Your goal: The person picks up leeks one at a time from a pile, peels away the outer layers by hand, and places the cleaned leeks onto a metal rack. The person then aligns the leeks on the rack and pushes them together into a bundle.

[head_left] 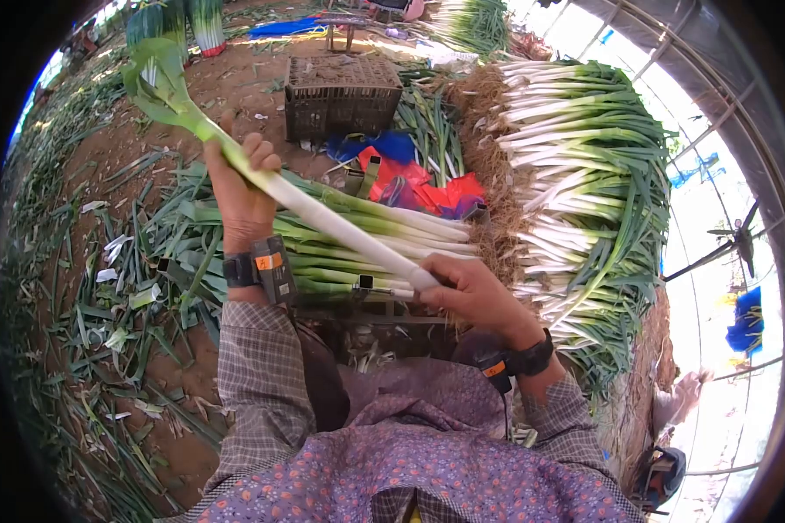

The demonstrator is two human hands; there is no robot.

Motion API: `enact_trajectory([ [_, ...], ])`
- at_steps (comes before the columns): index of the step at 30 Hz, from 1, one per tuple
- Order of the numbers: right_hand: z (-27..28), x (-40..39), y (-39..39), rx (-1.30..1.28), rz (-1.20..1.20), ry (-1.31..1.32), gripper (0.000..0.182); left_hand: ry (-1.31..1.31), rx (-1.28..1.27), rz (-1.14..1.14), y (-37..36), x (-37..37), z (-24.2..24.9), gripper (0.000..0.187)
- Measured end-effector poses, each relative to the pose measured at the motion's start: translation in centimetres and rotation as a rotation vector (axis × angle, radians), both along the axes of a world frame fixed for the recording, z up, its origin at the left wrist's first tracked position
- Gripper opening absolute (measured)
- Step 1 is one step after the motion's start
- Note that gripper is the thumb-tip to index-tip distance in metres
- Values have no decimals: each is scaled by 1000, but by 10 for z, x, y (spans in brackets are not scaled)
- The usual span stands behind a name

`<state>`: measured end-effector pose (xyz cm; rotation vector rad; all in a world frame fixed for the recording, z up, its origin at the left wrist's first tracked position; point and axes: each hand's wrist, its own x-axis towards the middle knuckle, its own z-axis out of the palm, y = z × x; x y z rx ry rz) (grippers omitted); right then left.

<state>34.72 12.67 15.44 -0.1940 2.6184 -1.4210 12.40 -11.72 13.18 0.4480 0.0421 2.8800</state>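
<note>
A long leek (327,217) slants across the view in front of me, its green top at the upper left and its white end at the lower right. My left hand (244,187) is wrapped around it just below the leaves. At the white end, my right hand (478,295) pinches the leek between thumb and fingers; the very tip is hidden there. Beneath it, several trimmed leeks (349,235) lie side by side on a low stand. To the right of my right hand is a big stack of leeks (567,187) with roots facing me.
A dark plastic crate (344,100) stands upside down beyond the leeks. Red plastic sheeting (423,185) lies in front of it. Leaf scraps (105,322) litter the ground at left. Bundled leeks (207,26) stand at the far left, and a metal frame wall rises at right.
</note>
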Motion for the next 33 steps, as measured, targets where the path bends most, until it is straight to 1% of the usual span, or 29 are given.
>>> enact_trajectory([
  [1, 2, 2, 1, 81, -42, 52, 29, -153, -217, 146, 12, 15, 22, 38],
  [2, 5, 4, 1, 161, -87, 104, 31, -303, -436, 291, 20, 23, 33, 37],
  [3, 7, 6, 1, 237, -135, 155, 33, -233, -394, 201, 16, 15, 19, 32],
  [5, 0, 9, 4, 282, -146, 162, 35, -111, -302, 147, 14, 1, -6, 29],
  [6, 0, 10, 4, 307, -151, 163, 36, -54, -252, 119, 16, 1, -7, 27],
  [7, 2, 12, 3, 288, -204, 132, 36, -26, -197, 89, 17, 0, -9, 23],
  [9, 7, 17, -1, 245, -305, 67, 37, -2, -160, 109, 18, 0, -10, 21],
  [12, 4, 18, 1, 265, -383, 189, 39, 84, -104, 98, 19, 2, -6, 19],
  [15, 3, 23, 4, 221, -360, 204, 39, 165, -34, 36, 20, 4, -7, 18],
  [18, 2, 27, 5, 194, -286, 313, 38, 256, 59, -74, 18, 1, -8, 17],
  [20, 5, 32, 9, 196, -234, 193, 38, 307, 99, -144, 15, -1, -8, 18],
  [21, 6, 35, 12, 199, -211, 133, 38, 296, 93, -139, 14, -1, -9, 18],
  [23, 4, 38, 17, 97, -184, 122, 33, 271, 79, -134, 13, -3, -11, 19],
  [24, 4, 39, 17, 48, -169, 116, 31, 211, 24, -93, 13, -2, -11, 20],
  [27, 11, 43, 13, -220, -204, -72, 19, 62, -164, 53, 13, 0, -9, 23],
  [30, 0, 44, 17, -502, -160, -147, 26, -25, -385, 238, 20, 7, -2, 28],
  [32, -3, 45, 19, -593, -118, -198, 32, -68, -533, 348, 24, 15, 8, 29],
  [33, -4, 45, 20, -637, -97, -222, 35, -40, -570, 349, 24, 16, 9, 29],
])
